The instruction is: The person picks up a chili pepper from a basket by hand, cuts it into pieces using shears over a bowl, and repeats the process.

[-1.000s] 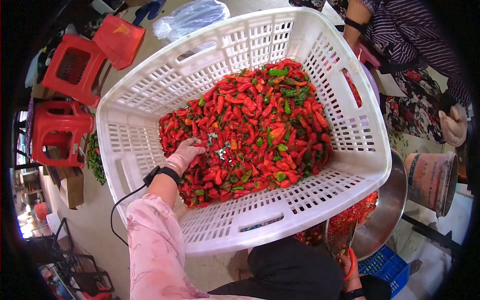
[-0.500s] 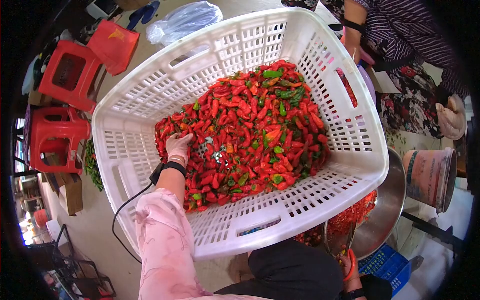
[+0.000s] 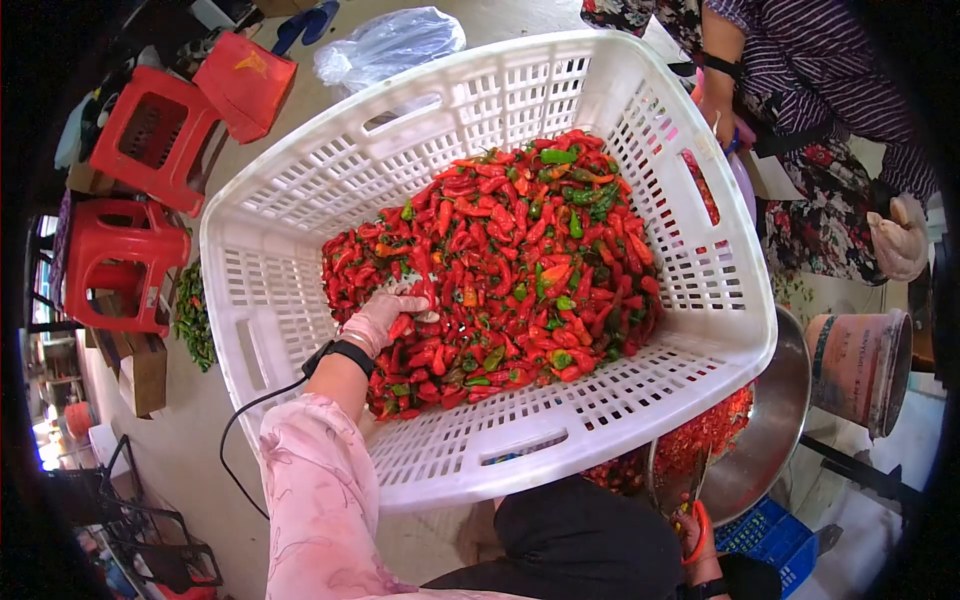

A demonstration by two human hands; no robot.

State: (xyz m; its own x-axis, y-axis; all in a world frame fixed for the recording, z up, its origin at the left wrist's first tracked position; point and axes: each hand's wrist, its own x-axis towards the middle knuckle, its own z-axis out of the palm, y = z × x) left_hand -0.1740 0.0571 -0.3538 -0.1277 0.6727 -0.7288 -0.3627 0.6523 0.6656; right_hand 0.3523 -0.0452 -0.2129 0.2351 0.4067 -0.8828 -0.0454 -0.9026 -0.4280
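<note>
My left hand (image 3: 385, 318), in a thin clear glove, reaches into a big white plastic basket (image 3: 250, 230). Its fingers are pinched on a red chili pepper (image 3: 427, 291) at the left of the pile. Red chili peppers (image 3: 500, 270), with a few green ones among them, cover the basket's floor. Low at the right, beside my dark-trousered knee, my right hand (image 3: 697, 540) is closed around red-handled scissors (image 3: 703, 530). The blades point up toward a metal bowl (image 3: 785, 400) containing chopped red pepper (image 3: 715, 430).
Another person's hand (image 3: 717, 105) is beyond the basket's far right corner. Red stools (image 3: 120, 265) and a red bag (image 3: 243, 85) stand at left, near green peppers (image 3: 192, 318) on the floor. A bucket (image 3: 860, 365) and blue crate (image 3: 775, 545) are at right.
My left hand has moved right and slightly down across the peppers, closing its fingers on one. My right hand stays low with the scissors. The view has shifted slightly.
</note>
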